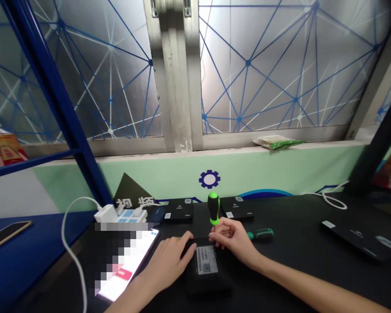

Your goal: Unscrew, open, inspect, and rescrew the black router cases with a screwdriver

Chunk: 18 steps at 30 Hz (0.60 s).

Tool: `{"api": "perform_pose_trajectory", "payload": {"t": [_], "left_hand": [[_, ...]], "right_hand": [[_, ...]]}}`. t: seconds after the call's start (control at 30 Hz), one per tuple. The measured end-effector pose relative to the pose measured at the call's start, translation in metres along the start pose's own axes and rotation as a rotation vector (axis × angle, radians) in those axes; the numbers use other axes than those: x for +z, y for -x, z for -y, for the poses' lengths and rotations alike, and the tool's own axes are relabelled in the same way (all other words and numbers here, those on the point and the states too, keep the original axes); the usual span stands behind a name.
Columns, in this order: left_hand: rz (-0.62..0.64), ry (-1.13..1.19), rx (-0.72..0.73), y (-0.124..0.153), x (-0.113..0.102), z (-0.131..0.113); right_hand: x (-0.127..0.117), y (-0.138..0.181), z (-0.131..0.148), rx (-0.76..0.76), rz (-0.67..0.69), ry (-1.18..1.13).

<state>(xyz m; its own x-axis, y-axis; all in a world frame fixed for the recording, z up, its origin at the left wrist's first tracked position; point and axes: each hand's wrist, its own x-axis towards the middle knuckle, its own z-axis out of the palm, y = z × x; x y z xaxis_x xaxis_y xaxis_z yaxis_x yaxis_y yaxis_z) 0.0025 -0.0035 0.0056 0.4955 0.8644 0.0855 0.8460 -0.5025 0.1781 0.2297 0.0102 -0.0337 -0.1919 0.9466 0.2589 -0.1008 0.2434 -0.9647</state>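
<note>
A screwdriver (213,208) with a black and bright green handle stands upright over the far edge of a black box (211,282). My right hand (231,237) is closed, its fingertips pinching the screwdriver's shaft low down; the tip is hidden. On the box's top face is a white printed label (207,260). My left hand (172,256) holds the box at its far left corner, thumb on the near side and index finger at the edge. A second screwdriver (261,234), green and black, lies just beyond my right hand.
A lit phone (133,265) lies left of my left arm. Behind it sits a power strip (130,215) with a white charger (106,214) and cable. More flat black boxes (179,210) lie along the wall and at the right (360,240). Blue shelf posts (65,95) stand left.
</note>
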Motion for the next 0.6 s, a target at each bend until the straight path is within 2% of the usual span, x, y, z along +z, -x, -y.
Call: {"api": "perform_pose_trajectory", "payload": {"t": [0.2, 0.6], "left_hand": [[0.005, 0.011, -0.001, -0.0003, 0.0013, 0.0017], [-0.007, 0.019, 0.005, 0.0, 0.0007, 0.0004]], "right_hand": [[-0.001, 0.0024, 0.0021, -0.004, 0.039, -0.005], [0.0007, 0.0022, 0.0046, -0.016, 0.033, 0.032]]}}
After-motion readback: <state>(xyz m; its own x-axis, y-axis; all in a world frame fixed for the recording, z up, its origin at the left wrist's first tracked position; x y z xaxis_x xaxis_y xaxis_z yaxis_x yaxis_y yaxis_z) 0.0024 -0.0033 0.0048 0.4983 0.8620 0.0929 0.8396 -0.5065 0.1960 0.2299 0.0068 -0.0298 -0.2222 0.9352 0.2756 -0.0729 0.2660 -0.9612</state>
